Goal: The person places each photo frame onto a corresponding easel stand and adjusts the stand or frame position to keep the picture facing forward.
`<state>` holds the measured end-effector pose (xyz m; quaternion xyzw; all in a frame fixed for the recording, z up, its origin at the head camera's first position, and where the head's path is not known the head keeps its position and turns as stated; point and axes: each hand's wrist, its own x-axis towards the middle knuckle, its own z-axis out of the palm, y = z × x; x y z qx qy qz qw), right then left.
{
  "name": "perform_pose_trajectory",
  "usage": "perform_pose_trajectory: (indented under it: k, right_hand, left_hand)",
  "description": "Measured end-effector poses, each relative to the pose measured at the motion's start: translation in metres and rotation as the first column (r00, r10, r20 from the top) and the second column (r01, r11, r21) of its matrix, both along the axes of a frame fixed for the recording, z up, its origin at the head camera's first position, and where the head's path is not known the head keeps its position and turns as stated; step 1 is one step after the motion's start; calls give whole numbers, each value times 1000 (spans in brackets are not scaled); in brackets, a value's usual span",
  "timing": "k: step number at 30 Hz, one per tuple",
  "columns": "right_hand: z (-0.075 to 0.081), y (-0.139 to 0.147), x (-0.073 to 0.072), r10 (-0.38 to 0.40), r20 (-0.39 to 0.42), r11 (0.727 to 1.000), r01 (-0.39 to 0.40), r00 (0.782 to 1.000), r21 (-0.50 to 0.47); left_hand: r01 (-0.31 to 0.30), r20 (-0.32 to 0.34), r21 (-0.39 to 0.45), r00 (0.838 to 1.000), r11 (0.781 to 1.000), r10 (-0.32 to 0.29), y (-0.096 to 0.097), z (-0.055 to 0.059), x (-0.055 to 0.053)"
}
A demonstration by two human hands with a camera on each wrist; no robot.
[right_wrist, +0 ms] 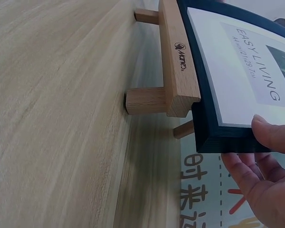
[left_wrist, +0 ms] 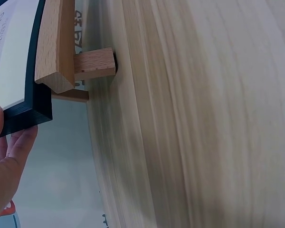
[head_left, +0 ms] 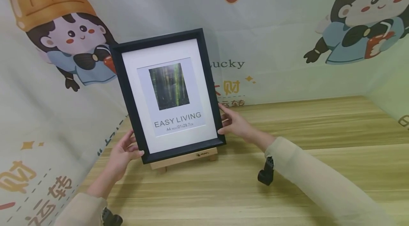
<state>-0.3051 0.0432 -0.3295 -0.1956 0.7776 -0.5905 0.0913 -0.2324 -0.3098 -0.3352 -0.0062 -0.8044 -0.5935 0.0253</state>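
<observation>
A black picture frame (head_left: 209,87) with a white mat and a bamboo picture labelled EASY LIVING leans on a small wooden easel (head_left: 183,159). My left hand (head_left: 123,153) grips its lower left edge, thumb on the front and fingers behind. On the right edge, near the bottom corner, my right hand (head_left: 236,125) pinches it the same way. Seen from the right wrist, the frame's lower edge (right_wrist: 204,102) sits against the easel ledge (right_wrist: 178,57). From the left wrist, an easel leg (left_wrist: 95,63) stands on the tabletop. Most of the easel is hidden behind the frame.
The wood-grain table (head_left: 306,141) stretches to the right and in front of the easel. A pale printed cloth (head_left: 281,13) with cartoon figures hangs behind and along the left. Small black cameras (head_left: 266,171) are strapped at both sleeves.
</observation>
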Motion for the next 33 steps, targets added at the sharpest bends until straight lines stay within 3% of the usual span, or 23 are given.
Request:
perform_pose_trajectory:
  k: [17, 33]
  right_hand:
    - [-6, -3, 0, -4, -8, 1000, 4, 1000, -10]
    - [-8, -3, 3, -7, -40, 1000, 8, 999, 16]
  left_hand:
    - [7, -23, -17, 1000, 1000, -8, -3, -2, 0]
    - [5, 7, -58, 1000, 998, -5, -4, -5, -4]
